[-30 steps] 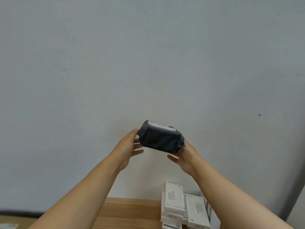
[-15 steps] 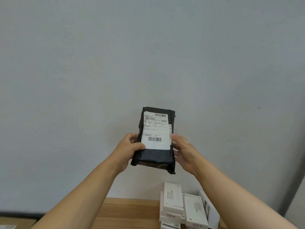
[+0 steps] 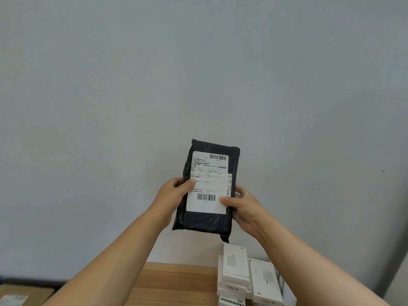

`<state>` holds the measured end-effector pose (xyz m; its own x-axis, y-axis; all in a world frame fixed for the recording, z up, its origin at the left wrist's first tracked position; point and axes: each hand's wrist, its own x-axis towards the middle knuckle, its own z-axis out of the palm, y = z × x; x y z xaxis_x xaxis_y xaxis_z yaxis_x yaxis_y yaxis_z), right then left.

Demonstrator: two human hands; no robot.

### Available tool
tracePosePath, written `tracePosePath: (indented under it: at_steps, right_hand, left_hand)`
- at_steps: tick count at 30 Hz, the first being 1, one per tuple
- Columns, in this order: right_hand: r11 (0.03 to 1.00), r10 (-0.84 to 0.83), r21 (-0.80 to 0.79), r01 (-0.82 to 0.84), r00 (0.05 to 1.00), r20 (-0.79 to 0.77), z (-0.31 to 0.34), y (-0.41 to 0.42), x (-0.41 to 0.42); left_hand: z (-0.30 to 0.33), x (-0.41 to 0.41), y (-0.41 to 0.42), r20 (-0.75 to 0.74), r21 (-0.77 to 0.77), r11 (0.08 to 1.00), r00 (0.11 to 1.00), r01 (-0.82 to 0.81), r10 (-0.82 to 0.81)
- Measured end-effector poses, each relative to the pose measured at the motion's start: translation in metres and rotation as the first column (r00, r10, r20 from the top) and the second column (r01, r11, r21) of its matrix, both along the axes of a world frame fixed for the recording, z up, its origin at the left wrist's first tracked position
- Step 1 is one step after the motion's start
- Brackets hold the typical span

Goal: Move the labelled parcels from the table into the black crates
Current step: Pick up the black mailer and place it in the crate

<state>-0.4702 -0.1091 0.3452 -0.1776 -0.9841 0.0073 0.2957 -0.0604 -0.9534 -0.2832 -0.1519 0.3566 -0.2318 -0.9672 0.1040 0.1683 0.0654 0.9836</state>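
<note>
Held upright in the air before the grey wall (image 3: 198, 74), the black parcel (image 3: 207, 219) shows its white label (image 3: 208, 184), the left hand (image 3: 172, 196) and right hand (image 3: 245, 208) each in a grip on one side edge, above white boxes (image 3: 249, 277) on the worktop (image 3: 176, 283).

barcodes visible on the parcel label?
2. One barcode at the label's top right, another low on it, between the thumbs of both hands. More may be hidden on the parcel's back.
</note>
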Motion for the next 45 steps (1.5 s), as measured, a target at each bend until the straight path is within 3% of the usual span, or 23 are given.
tracePosePath:
  at_steps: [12, 25, 34, 45]
  right_hand:
    - [0.999, 0.042, 0.008, -0.042, 0.999, 0.003, -0.019, -0.009, 0.045]
    - [0.995, 0.022, 0.099, -0.032, 0.994, 0.107, -0.057, -0.012, 0.110]
    - [0.978, 0.119, 0.160, -0.131, 0.989, 0.083, -0.064, 0.020, 0.134]
    - [0.926, 0.266, 0.242, -0.289, 0.956, 0.124, -0.095, 0.059, 0.187]
  left_hand:
    - [-0.014, 0.047, -0.006, 0.036, 0.027, 0.999, 0.999, -0.026, 0.025]
    - [-0.064, 0.125, 0.013, 0.198, 0.009, 0.996, 0.976, -0.090, 0.086]
    - [-0.078, 0.150, 0.072, 0.256, 0.014, 0.973, 0.941, -0.230, 0.219]
    - [-0.113, 0.213, 0.153, 0.319, 0.068, 0.881, 0.847, -0.469, 0.426]
